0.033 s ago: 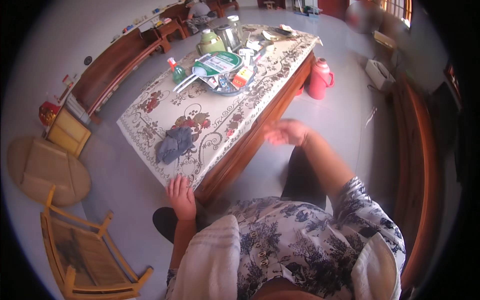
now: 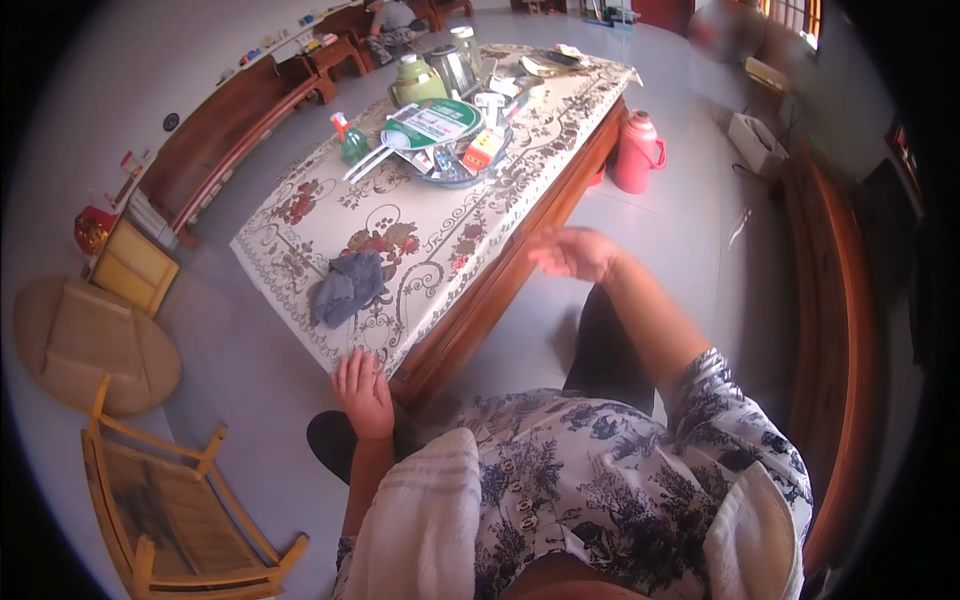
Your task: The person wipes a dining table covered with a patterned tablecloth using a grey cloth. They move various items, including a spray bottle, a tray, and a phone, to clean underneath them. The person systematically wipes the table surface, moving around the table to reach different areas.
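My left hand (image 2: pixel 364 396) rests at the near corner of the long table, its fingers stretched out on the edge of the floral tablecloth (image 2: pixel 310 235). It holds nothing. Just beyond those fingertips lies a crumpled dark grey cloth (image 2: pixel 348 288), untouched. My right hand (image 2: pixel 577 254) is held in the air beside the table's long wooden side (image 2: pixel 490 295), palm partly turned up and fingers loosely apart, slightly blurred. Nothing is in it. A light towel (image 2: pixel 425 520) hangs down over the front of my patterned shirt.
Farther up the table, a blue basket (image 2: pixel 465 182) holds small boxes and a green hand fan (image 2: pixel 432 125), near a spray bottle (image 2: pixel 350 140) and a green jug (image 2: pixel 416 82). A pink thermos (image 2: pixel 638 155) stands on the floor. A wooden chair (image 2: pixel 190 510) lies left; a person (image 2: pixel 392 25) sits far back.
My right hand has risen very slightly beside the table. My left hand stays at the corner, and the grey cloth has not moved.
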The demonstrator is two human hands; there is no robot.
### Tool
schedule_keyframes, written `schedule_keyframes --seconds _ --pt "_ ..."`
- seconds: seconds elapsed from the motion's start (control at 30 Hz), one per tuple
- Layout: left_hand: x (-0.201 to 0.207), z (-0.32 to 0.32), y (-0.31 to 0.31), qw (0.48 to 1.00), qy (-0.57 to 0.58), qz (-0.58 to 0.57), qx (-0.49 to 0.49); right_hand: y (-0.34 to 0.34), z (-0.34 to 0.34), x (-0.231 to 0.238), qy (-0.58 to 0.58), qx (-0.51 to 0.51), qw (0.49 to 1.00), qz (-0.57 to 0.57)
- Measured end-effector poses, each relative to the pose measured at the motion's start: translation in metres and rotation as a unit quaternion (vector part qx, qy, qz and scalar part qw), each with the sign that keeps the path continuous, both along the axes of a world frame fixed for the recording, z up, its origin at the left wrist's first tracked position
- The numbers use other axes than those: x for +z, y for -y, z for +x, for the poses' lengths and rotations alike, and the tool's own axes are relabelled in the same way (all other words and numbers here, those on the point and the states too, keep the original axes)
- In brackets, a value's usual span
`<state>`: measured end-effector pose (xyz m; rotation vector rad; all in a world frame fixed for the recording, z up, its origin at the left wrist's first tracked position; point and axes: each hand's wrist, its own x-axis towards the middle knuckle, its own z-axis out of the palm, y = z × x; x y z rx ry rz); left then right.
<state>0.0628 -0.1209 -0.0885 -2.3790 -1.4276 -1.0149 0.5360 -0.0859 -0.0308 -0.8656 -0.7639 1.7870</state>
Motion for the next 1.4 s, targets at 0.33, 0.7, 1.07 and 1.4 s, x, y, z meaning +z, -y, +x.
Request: schedule_keyframes --seconds 0.33,0.7,1.07,1.4 --pt "0.006 0.005 0.023 0.993 0.086 -0.076 0.032 -0.162 0.003 0.02 0.052 -0.157 0.983 -0.085" --pt "-0.026 -0.056 0.016 0.837 0.491 -0.209 0.115 -0.215 0.003 0.017 0.086 -0.087 0.988 -0.09" --pt "-0.049 -0.075 -0.087 0.492 0.774 -0.398 -0.001 -0.178 -0.038 0.034 0.081 -0.093 0.988 -0.095" --pt "-0.078 -0.08 -0.09 0.485 0.78 -0.394 0.027 -0.168 -0.119 0.027 0.113 -0.014 0.989 -0.094"
